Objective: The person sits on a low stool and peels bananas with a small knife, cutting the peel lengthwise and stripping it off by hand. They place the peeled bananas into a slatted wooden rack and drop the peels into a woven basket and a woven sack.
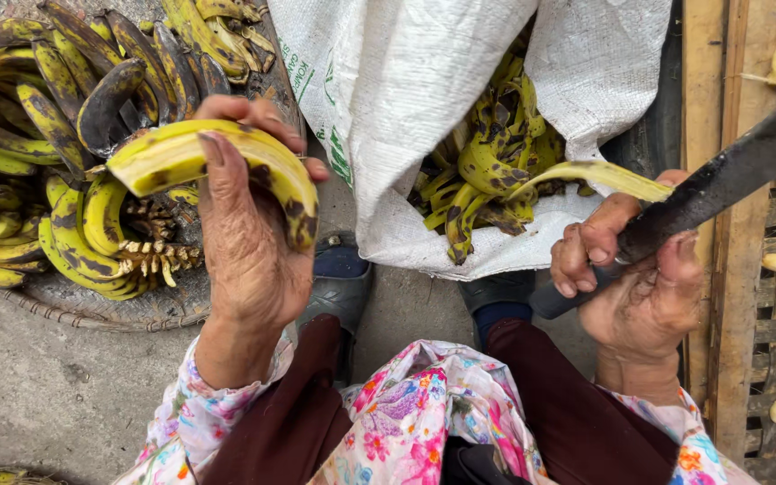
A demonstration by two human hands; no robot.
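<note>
Left hand [244, 242] grips a cut banana [213, 162] raised clear for peeling, while right hand [630, 278] clenches a knife [720, 180] and peel strip [599, 175] near the sack [388, 99].

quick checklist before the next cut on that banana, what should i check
1. Left hand has a firm hold on the banana: ok, fingers wrap around it.
2. Right hand grips the knife handle: ok, fist closed around it.
3. Blade is apart from the left hand: ok, a wide gap lies between them.
4. Peel strip is off the blade: cannot tell, it lies by the right hand.
5. White sack is open for peels: ok, peels lie inside.
6. Feet are out of the blade's path: not ok, shoes sit directly below the hands.
</note>
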